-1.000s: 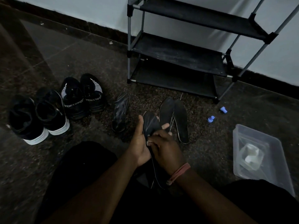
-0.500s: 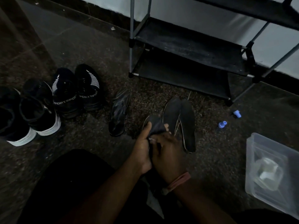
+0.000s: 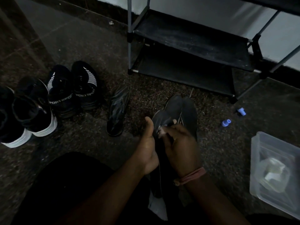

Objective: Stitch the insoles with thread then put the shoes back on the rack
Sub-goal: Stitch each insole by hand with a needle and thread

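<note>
Left hand grips the dark insole along its edge, thumb up; I see the right hand curled over the same insole, fingertips pinching at something pale on it, too dim for me to name. Two more insoles lie on the floor just beyond, a third to the left. Shoes sit further left, the rack stands behind.
</note>
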{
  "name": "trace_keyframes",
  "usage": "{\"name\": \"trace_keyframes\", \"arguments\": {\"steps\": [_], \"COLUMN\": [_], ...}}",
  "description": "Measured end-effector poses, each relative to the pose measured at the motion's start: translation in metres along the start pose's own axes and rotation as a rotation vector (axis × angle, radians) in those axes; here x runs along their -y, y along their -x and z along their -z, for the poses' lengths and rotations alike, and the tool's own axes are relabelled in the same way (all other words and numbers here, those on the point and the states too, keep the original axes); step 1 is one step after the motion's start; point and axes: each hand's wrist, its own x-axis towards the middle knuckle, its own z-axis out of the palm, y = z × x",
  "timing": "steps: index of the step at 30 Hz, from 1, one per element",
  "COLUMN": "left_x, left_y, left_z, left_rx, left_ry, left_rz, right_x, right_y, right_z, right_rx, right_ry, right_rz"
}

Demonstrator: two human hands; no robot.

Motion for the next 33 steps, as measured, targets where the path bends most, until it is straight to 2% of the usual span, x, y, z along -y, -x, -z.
{"name": "trace_keyframes", "arguments": {"steps": [4, 9, 12, 16, 19, 21, 24, 26, 29, 33], "left_x": [0.009, 0.0, 0.003, 0.005, 0.007, 0.006, -0.001, -0.005, -0.003, 0.005], "left_y": [0.002, 0.005, 0.002, 0.002, -0.001, -0.001, -0.001, -0.002, -0.004, -0.005], "left_z": [-0.003, 0.002, 0.001, -0.002, 0.002, 0.004, 0.007, 0.01, 0.012, 0.012], "left_rx": [0.047, -0.023, -0.03, 0.021, 0.006, -0.02, -0.037, -0.052, -0.08, -0.022], "left_ry": [-0.078, -0.111, -0.177, -0.31, -0.312, -0.277, -0.277, -0.277, -0.247, -0.269], "left_rz": [0.055, -0.027, -0.025, 0.065, 0.055, 0.044, 0.02, 0.017, 0.01, 0.034], "right_x": [-0.008, 0.022, 0.011, -0.006, -0.006, 0.0, 0.006, 0.008, 0.005, -0.005], "right_y": [-0.007, 0.002, -0.004, -0.005, -0.005, -0.005, -0.003, 0.0, 0.002, 0.0], "right_z": [0.014, 0.001, 0.01, 0.02, 0.015, 0.01, 0.002, 0.003, 0.004, 0.008], "right_rx": [-0.148, 0.061, 0.108, -0.009, -0.079, -0.01, 0.194, 0.25, 0.178, -0.002], "right_ry": [0.059, -0.081, -0.088, 0.044, 0.049, 0.008, -0.024, 0.015, 0.256, 0.375], "right_rz": [-0.091, 0.014, -0.025, -0.13, -0.123, -0.081, -0.038, -0.004, 0.005, -0.063]}}
